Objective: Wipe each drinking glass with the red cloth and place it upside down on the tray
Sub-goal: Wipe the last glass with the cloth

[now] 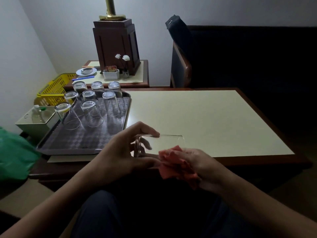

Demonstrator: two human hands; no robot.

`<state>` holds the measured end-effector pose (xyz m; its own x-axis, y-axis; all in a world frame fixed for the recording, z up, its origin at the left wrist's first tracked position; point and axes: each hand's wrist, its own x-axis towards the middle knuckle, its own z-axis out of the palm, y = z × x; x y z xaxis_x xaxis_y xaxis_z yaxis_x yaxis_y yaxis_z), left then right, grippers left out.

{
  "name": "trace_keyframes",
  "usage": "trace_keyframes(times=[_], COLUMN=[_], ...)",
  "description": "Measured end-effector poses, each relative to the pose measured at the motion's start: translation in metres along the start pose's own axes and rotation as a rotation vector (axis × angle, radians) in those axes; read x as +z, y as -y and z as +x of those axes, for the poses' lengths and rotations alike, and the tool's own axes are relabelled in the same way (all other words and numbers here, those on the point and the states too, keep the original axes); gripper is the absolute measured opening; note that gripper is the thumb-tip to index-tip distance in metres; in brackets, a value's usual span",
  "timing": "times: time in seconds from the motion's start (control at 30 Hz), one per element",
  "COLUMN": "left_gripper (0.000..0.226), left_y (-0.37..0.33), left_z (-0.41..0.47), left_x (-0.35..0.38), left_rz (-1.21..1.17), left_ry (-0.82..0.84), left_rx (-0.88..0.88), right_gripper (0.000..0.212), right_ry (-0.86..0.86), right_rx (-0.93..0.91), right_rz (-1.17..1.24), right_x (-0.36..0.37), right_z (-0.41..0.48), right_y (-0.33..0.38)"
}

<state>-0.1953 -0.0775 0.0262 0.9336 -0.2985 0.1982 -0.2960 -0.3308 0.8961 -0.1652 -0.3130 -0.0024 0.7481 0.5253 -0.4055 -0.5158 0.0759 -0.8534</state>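
1. Over the near edge of the table (205, 117), a drinking glass (169, 143) is gripped sideways by the left hand (120, 152).
2. The red cloth (173, 164) is clutched by the right hand (205, 167), seemingly at its rim.

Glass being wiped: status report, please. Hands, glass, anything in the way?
Left hand grips glass by its base, held sideways. Right hand holds red cloth at its rim. Eight glasses upside down on tray. Nothing between glass and tray.
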Motion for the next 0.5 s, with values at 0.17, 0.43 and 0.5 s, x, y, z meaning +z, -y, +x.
trace_keyframes(times=[0.17,0.43,0.5], left_gripper=[0.051,0.053,0.054], left_y=[0.000,0.004,0.001], left_z=[0.010,0.006,0.005], left_x=[0.013,0.012,0.011], left_rz=[-0.436,-0.569,-0.503], left_ry=[0.187,0.103,0.037], left_rx=[-0.525,-0.333,-0.226], right_gripper=[0.033,0.021,0.014], right_ry=[-0.138,-0.233,-0.196], right_rx=[-0.625,-0.388,-0.315], right_rz=[-0.459,-0.347,-0.280], right_x=[-0.013,-0.019,-0.017], right_z=[-0.010,-0.005,-0.001], right_y=[0.016,0.016,0.012])
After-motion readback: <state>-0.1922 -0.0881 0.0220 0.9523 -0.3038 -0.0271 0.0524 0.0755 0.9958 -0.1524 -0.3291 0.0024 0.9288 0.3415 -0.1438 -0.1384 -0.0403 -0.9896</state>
